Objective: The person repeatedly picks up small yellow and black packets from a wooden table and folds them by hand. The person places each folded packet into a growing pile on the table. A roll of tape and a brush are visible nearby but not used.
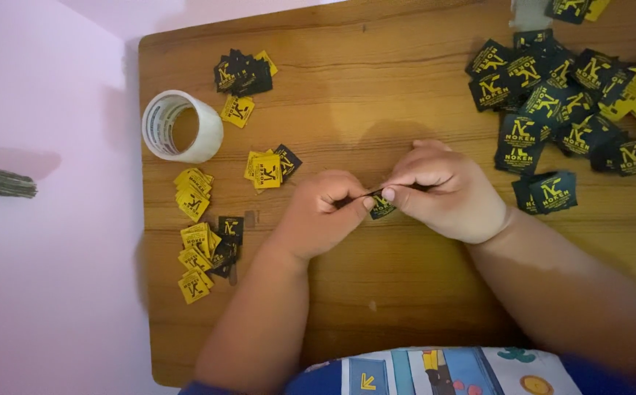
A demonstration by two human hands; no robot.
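Fingers of both hands met over the middle of the wooden table (406,80), and between them sat one small dark label (381,207) with a yellow mark. The left hand (318,212) was curled almost into a fist; its thumb and first finger were pressed together on the left edge of the label, and the other fingers were folded under the palm. The right hand (446,192) came from the other side. Its fingertips (389,194) were closed in a pinch on the upper edge of the same label, with the thumb below and the remaining fingers bent close above. Neither hand was open, and both gripped this one label. The label hung just under the pinch, a little tilted; if it touched the table I could not tell.

To the right of the right hand, well apart from the fingertips, lay a big loose heap of dark labels (559,102), with some yellow ones at its far edge. Left of the left hand, near its knuckles, was a small group of yellow labels (267,170). Further left lay more little stacks of yellow and dark labels (201,252), and beyond them a roll of clear tape (183,126) lay flat on the table. Another small dark pile (241,73) lay beyond the roll, far from both hands.
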